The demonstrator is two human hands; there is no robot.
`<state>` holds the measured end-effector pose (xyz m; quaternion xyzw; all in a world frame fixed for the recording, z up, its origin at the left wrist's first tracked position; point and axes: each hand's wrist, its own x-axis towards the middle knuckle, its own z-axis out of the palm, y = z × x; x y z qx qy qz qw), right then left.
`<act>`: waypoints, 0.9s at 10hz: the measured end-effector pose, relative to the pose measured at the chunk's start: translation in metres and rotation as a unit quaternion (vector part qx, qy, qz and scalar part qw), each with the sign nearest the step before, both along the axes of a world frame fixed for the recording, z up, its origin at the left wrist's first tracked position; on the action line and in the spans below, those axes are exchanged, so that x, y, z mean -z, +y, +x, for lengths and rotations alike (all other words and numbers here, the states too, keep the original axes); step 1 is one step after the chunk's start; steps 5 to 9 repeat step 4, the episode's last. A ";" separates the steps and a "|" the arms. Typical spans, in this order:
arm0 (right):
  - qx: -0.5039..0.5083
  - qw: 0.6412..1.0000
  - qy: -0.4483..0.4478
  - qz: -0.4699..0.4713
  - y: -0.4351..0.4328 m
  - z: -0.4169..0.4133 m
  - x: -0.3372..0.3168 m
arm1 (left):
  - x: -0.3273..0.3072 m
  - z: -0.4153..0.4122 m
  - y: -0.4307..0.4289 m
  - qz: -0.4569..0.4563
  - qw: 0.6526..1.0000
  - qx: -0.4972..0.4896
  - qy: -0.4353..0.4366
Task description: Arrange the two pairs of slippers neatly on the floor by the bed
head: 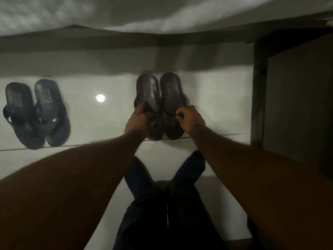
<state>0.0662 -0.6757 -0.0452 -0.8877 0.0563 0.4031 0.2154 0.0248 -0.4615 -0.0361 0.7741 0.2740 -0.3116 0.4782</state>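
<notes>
Our left hand (138, 120) grips the strap of one dark rubber flip-flop slipper (148, 105), our right hand (191, 118) its twin (172, 103), side by side on the glossy pale tiled floor (216, 105) near the bed (108, 11); the other dark pair (37, 112) lies well apart, leftward.

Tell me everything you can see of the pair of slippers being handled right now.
The held pair is two dark purplish flip-flops with thong straps, seemingly rubber, lying side by side, heels toward the bed, toes at a tile joint. Each footbed bears a faint stamp. The left hand pinches the left slipper's strap, the right hand the other's. Motion blur hides finer detail.
</notes>
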 end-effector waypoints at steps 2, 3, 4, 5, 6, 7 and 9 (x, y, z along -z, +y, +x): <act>0.023 1.000 0.013 0.001 0.002 -0.002 -0.003 | 0.003 -0.004 0.004 0.030 0.997 0.063 -0.022; 0.022 1.000 0.021 -0.005 0.006 0.004 -0.013 | 0.004 -0.002 0.009 0.154 0.953 0.245 -0.092; 0.017 0.998 -0.036 -0.055 0.013 0.014 -0.050 | -0.029 0.005 0.018 0.208 0.920 0.296 -0.152; 0.017 0.998 -0.036 -0.055 0.013 0.014 -0.050 | -0.029 0.005 0.018 0.208 0.920 0.296 -0.152; 0.017 0.998 -0.036 -0.055 0.013 0.014 -0.050 | -0.029 0.005 0.018 0.208 0.920 0.296 -0.152; 0.017 0.998 -0.036 -0.055 0.013 0.014 -0.050 | -0.029 0.005 0.018 0.208 0.920 0.296 -0.152; 0.017 0.998 -0.036 -0.055 0.013 0.014 -0.050 | -0.029 0.005 0.018 0.208 0.920 0.296 -0.152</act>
